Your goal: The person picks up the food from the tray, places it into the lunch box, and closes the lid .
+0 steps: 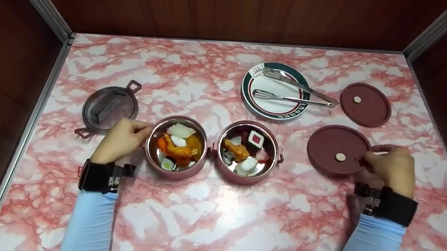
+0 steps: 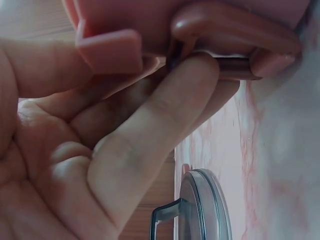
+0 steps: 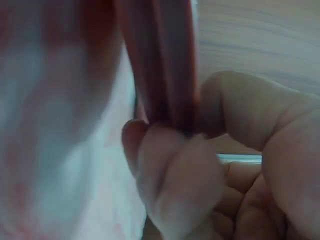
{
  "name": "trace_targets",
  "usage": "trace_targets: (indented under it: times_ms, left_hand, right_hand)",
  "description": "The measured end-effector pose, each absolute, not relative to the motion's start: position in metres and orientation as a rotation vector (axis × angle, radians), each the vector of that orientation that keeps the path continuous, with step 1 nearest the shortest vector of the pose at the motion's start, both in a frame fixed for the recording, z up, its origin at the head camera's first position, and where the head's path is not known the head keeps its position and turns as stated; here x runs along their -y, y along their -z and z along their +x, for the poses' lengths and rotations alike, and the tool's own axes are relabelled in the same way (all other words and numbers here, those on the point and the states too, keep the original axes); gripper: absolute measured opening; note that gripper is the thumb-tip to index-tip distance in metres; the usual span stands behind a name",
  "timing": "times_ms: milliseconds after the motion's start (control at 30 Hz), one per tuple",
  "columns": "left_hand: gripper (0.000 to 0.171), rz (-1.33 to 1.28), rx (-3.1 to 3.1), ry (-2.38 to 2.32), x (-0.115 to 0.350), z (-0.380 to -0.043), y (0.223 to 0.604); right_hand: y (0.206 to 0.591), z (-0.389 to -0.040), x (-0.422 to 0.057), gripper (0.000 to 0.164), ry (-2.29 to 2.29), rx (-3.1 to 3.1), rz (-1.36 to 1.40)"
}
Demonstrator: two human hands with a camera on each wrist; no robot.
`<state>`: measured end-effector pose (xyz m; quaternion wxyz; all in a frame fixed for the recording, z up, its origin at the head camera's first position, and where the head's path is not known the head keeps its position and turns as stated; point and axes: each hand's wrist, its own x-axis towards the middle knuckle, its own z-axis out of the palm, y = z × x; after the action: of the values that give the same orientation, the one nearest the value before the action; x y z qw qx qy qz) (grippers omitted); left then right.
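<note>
Across a pink-and-white marbled tabletop (image 1: 228, 231), backed by dark wood panelling (image 1: 228, 10), both hands are busy! On the right, the nearer round maroon lid (image 1: 328, 148) is pinched by its edge in the right hand (image 1: 393, 168), thumb and fingers clamped on the rim; whether it is fully lifted cannot be told. On the left, the handle of the left pink pot (image 1: 173, 175) is gripped by the left hand (image 1: 121, 138), fingers curled at the loop. Beside it the right pink pot (image 1: 244, 180) is placed, handles almost meeting, and food is held in both, a sushi roll (image 1: 255, 139) included. The second maroon lid (image 1: 370, 108) is left farther back, near the steel tongs (image 1: 313, 91) laid on a green-rimmed plate (image 1: 269, 107).

The step in hand is best judged as lid handling while a pot is steadied. Next, it seems, a firm pinch is called for, with the lid kept level and the pot undisturbed.
</note>
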<state>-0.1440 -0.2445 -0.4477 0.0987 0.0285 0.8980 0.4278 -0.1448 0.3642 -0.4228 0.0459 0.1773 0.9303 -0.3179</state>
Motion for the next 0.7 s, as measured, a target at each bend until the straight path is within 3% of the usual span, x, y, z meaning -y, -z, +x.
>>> trace_targets:
  times_ms: [400,700]
  left_hand:
    - [0.029,0.1,-2.644,-1.295,0.245,-0.144,0.445]
    - [0.029,0.087,-2.611,-1.318,0.244,-0.143,0.445]
  right_hand:
    - [0.389,-0.142,-0.32,0.029,1.57,-3.018,0.578]
    - [0.394,-0.148,-0.283,0.024,2.387,-2.519,0.364]
